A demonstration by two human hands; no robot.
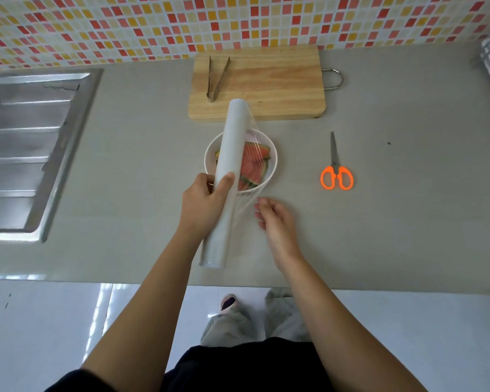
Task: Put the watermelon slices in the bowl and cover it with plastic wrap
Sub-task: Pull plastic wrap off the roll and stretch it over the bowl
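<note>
Clear film is the thing being worked: the left hand (207, 199) is wrapped tight round the middle of the plastic wrap roll (227, 179), holding it lengthwise above the left half of the bowl (272, 165), presumably so the sheet can unwind sideways across the rim. The right hand (275, 222) sits just beside the bowl's near side, fingers loosely curled at the free edge of the film (249, 202); I cannot tell whether they have actually pinched it. A stretch of wrap already slants from the roll over the watermelon slices (252, 165), which lie inside the bowl, so the loading part looks finished and the covering is under way. The bowl stands mid-counter, toward the front edge. Orange-handled scissors (336, 171) lie to its right, well apart, likely kept within reach for cutting the sheet. Behind it, against the tiled wall, the wooden cutting board (266, 80) carries only the tongs (217, 79). The steel sink (26, 154) fills the counter's left end.
</note>
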